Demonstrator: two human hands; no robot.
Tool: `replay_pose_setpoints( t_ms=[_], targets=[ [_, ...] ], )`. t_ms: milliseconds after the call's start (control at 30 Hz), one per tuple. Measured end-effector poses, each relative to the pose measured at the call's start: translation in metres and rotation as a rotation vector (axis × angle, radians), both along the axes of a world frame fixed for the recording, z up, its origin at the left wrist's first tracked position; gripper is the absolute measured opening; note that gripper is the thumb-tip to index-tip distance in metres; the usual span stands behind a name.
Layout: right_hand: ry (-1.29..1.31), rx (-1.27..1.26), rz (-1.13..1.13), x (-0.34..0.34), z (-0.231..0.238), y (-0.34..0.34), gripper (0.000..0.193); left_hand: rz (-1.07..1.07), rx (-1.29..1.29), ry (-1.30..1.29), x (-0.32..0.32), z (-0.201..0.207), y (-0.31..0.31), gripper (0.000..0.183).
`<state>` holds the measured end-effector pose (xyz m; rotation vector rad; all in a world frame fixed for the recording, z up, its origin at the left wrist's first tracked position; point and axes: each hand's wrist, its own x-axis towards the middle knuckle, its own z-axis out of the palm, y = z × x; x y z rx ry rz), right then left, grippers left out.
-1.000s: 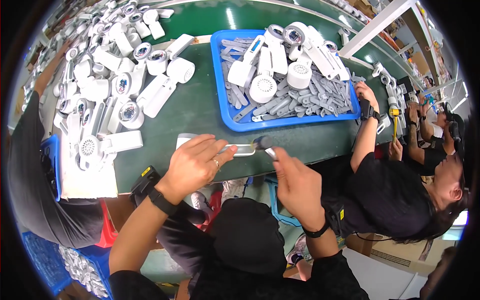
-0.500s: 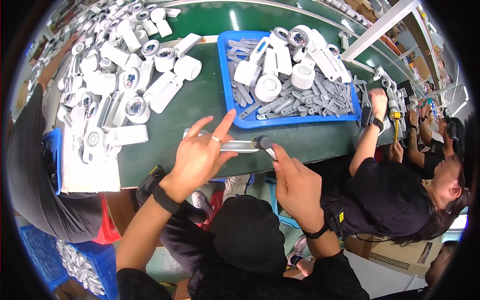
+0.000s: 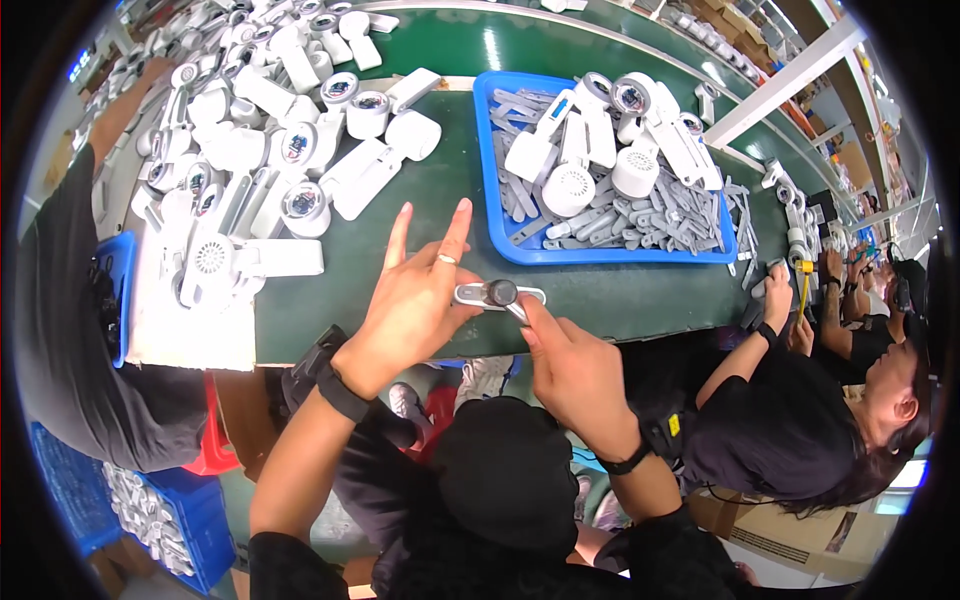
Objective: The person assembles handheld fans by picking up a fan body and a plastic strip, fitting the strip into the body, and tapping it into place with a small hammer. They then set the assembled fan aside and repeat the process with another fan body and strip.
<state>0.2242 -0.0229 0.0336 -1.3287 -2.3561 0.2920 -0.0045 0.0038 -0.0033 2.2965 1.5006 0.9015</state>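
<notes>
My left hand [image 3: 405, 305] pinches a white handheld fan part with a grey strip [image 3: 468, 295] between its thumb and lower fingers, while two fingers stretch upward. The left end of that part is hidden behind the hand. In my right hand [image 3: 580, 380] is a small hammer [image 3: 501, 292] with a dark round head and a metal shaft. The hammer's head lies over the middle of the handle; whether it touches I cannot tell. Both hands are above the near edge of the green table [image 3: 400, 250].
A blue tray [image 3: 600, 256] beyond my hands holds grey strips [image 3: 650, 220] and several white fans [image 3: 570, 188]. More white fans [image 3: 300, 205] are heaped at left. Co-workers sit at right [image 3: 790, 400] and left [image 3: 95, 360]. A white post [image 3: 790, 80] stands at the back right.
The hammer head has moved left along the handle, closer to my left hand's fingers. The whole view has shifted slightly, so the tray and the fans appear further right.
</notes>
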Motion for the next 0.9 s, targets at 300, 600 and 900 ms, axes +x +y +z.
replay_pose_setpoints(
  t_ms=[300,600,900],
  targets=[
    [-0.076,0.011,-0.022,0.001,0.024,-0.006,0.029,0.0,-0.019,0.013,-0.003,-0.001,-0.004,0.122],
    [-0.009,-0.008,-0.099,0.021,0.018,-0.005,0.029,-0.012,0.007,0.018,-0.004,0.0,0.0,0.122],
    [0.348,-0.029,-0.219,0.036,-0.003,-0.001,0.024,-0.001,-0.054,0.078,-0.001,0.01,-0.002,0.101]
  ],
)
